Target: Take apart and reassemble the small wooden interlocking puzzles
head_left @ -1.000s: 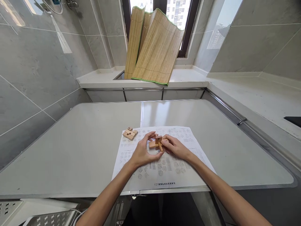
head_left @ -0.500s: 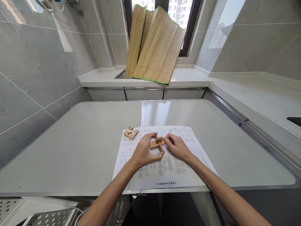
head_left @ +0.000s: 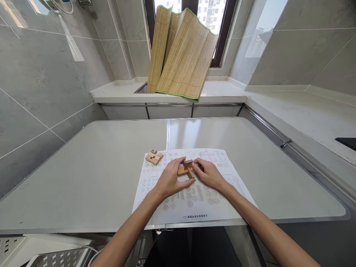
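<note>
Both of my hands meet over a printed paper sheet (head_left: 194,200) on the grey table (head_left: 97,178). Between them is a small cross of interlocked wooden puzzle pieces (head_left: 187,169). My left hand (head_left: 170,179) curls round its left side, thumb and fingers pinching it. My right hand (head_left: 208,172) grips it from the right with bent fingers. A second small cluster of wooden pieces (head_left: 154,157) lies on the sheet's far left corner, apart from both hands.
A rolled bamboo mat (head_left: 180,52) leans against the window on the white ledge (head_left: 222,92) behind the table. Tiled walls close in on the left and right. A perforated metal rack (head_left: 55,256) shows below the table's near left edge.
The wooden cross has been turned slightly between my fingers. Both hands stay in the same place on the sheet.
</note>
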Motion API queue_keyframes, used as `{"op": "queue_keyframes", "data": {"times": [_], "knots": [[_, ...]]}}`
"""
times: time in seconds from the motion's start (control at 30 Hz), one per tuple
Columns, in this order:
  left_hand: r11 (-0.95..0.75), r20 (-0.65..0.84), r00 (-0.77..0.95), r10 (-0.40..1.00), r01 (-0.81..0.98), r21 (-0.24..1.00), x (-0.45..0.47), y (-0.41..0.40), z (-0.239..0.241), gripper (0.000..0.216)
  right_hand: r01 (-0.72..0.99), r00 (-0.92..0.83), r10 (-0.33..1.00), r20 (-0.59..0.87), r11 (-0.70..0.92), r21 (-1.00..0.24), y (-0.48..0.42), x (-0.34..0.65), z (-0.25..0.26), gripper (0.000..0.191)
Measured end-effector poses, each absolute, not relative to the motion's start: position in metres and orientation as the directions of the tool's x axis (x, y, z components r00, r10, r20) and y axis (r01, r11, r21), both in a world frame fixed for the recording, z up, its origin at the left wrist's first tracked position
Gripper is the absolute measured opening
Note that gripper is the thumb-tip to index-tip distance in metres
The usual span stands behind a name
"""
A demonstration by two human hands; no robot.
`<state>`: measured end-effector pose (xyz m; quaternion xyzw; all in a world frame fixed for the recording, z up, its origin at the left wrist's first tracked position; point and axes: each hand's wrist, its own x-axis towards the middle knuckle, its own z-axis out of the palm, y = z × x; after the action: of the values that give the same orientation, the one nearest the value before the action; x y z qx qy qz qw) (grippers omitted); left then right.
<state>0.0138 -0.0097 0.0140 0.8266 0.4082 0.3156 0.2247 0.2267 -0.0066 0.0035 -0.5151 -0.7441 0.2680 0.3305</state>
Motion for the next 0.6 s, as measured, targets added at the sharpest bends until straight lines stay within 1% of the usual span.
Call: {"op": "queue_keyframes", "data": {"times": [0.13, 0.3, 0.37, 0.5, 0.6], "knots": [[-0.52, 0.275, 0.468, 0.84, 0.547, 0.656, 0.011, -0.007, 0.007, 0.091, 0.489, -0.329, 0.921, 0.21, 0.357, -0.796, -0.007, 0.227, 0.001, 0.035], [-0.562, 0.285, 0.51, 0.812, 0.549, 0.619, 0.01, -0.005, 0.006, 0.09, 0.485, -0.356, 0.919, 0.169, 0.337, -0.807, -0.008, 0.228, -0.003, 0.038], [-0.593, 0.322, 0.516, 0.794, 0.538, 0.6, 0.012, -0.005, 0.008, 0.081, 0.477, -0.348, 0.923, 0.161, 0.323, -0.818, -0.009, 0.228, -0.003, 0.039], [-0.61, 0.375, 0.485, 0.79, 0.557, 0.564, 0.014, -0.006, 0.014, 0.047, 0.411, -0.361, 0.918, 0.165, 0.315, -0.855, -0.01, 0.227, 0.002, 0.04], [-0.612, 0.394, 0.469, 0.79, 0.576, 0.542, 0.014, -0.007, 0.015, 0.04, 0.378, -0.375, 0.911, 0.17, 0.318, -0.87, -0.011, 0.226, 0.005, 0.04]]}}
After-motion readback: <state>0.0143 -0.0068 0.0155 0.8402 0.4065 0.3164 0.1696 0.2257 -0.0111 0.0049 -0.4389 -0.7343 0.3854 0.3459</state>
